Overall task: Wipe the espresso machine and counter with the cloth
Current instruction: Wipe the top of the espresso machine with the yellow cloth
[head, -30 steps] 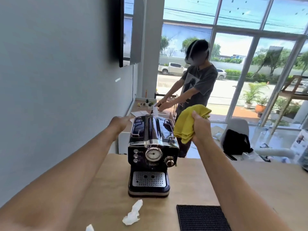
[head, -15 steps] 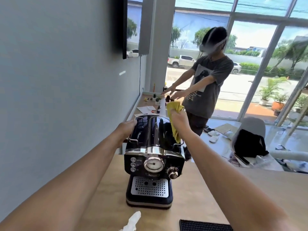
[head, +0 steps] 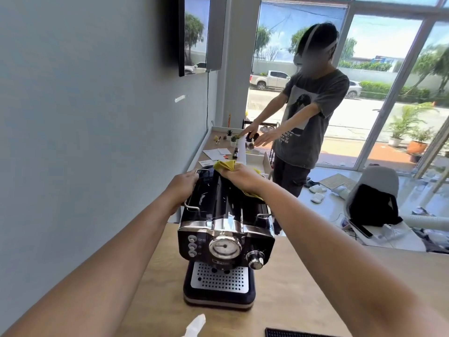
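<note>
The espresso machine stands on the wooden desk against the wall. A nameplate below its pressure gauge is too blurred to read. The right hand presses the yellow cloth onto the machine's rear top, grip clamped on the cloth, which is mostly hidden beneath it. The left hand wraps the rear left rail; fingertips are hidden. A crumpled tissue and black mat are cut off below.
</note>
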Tool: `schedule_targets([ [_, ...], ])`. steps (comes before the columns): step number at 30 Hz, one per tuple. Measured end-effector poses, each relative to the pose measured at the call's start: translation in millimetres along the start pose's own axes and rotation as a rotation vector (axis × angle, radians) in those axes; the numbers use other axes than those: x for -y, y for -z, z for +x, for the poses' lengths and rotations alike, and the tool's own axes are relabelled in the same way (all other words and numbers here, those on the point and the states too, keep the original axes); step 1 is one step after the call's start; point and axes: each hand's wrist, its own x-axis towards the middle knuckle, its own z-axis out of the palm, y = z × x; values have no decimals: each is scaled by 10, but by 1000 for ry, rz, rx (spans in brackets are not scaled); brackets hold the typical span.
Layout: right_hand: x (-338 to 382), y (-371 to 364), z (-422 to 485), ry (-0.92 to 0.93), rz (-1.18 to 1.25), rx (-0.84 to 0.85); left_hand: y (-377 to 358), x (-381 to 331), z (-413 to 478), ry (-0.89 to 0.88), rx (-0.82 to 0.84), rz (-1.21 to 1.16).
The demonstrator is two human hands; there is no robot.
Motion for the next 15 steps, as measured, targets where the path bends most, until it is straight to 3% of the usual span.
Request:
schedule_targets([
  [6, -225, 51, -194, 78, 86, 115, 7, 84, 40, -5, 16, -25],
  [11, -118, -39, -103, 55, 67, 25, 4, 69, 30, 13, 7, -44],
  [15, -8, -41, -72, 143, -6, 58, 22, 68, 26, -23, 32, 0],
])
